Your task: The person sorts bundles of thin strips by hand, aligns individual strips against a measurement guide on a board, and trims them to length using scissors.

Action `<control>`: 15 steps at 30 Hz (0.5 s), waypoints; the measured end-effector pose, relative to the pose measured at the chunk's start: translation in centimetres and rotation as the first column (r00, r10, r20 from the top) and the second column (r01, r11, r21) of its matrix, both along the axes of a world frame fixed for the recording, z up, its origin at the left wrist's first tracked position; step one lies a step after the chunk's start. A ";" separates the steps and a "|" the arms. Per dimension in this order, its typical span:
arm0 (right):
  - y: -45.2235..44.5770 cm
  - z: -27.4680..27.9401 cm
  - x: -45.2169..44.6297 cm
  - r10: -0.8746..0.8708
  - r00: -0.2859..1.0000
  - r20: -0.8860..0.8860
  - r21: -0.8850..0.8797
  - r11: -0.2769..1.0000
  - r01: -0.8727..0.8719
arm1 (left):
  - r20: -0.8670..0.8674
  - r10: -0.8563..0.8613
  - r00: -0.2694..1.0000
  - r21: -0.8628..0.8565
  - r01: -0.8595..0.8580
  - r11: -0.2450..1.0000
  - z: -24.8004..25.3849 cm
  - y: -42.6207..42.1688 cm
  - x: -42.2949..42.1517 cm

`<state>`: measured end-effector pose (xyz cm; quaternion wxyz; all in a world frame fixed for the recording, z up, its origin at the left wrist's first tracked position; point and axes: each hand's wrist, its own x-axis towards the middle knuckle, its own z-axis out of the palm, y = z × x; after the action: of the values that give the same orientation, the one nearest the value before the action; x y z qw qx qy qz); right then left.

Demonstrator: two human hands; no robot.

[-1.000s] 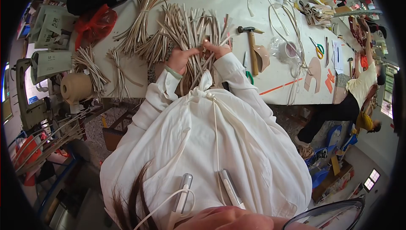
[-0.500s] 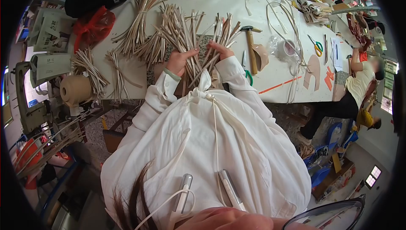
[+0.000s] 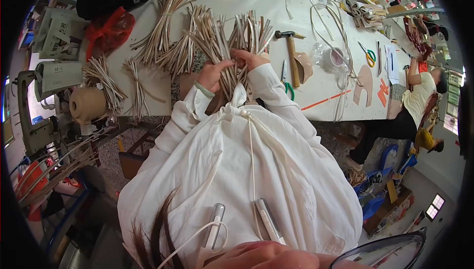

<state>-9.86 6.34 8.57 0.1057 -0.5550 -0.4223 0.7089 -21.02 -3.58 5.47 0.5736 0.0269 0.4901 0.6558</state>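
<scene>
In front of my chest, my left hand (image 3: 211,75) is closed around a bundle of thin beige strips (image 3: 212,34) that look like leather. The strips fan out above the fist, and their lower ends hang down toward my white shirt. Just to the right, my right hand (image 3: 251,60) grips a second bundle of strips (image 3: 250,29), mostly upright with pale and brown edges. The two hands nearly touch, thumbs and fingers meeting between the bundles. More strips (image 3: 175,54) lie on the table left of my left hand, partly behind the held ones.
A tied strip bundle (image 3: 170,14) and smaller bundles (image 3: 103,83) lie to the left, near a red plastic bag (image 3: 111,29). On the right are a hammer (image 3: 292,56), green-handled scissors (image 3: 287,83), a tape roll (image 3: 337,56) and other scissors (image 3: 369,55). Another person (image 3: 419,91) sits at far right.
My right hand has moved left with its bundle, closing the gap to my left hand. Its strips stand straighter and closer to the left bundle. My left hand has shifted slightly right.
</scene>
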 end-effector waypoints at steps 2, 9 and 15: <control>-0.3 -0.9 0.4 -0.051 0.985 -0.166 0.067 0.996 0.063 | 0.032 0.030 0.999 -0.015 -0.029 0.999 -0.3 -0.2 -0.1; 0.4 -7.9 1.1 -0.275 0.826 -0.492 -0.156 0.961 0.227 | -0.013 0.020 1.000 -0.025 -0.020 0.999 -0.9 0.0 -0.8; 0.0 -5.1 0.3 -0.219 0.897 -0.384 -0.222 0.965 0.140 | -0.104 -0.083 0.991 -0.020 0.081 0.997 -0.9 0.1 -0.1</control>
<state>-9.56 6.37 3.44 0.2031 -0.4402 -0.2691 0.8322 -21.08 -3.45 4.56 0.5738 0.0766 0.5231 0.6255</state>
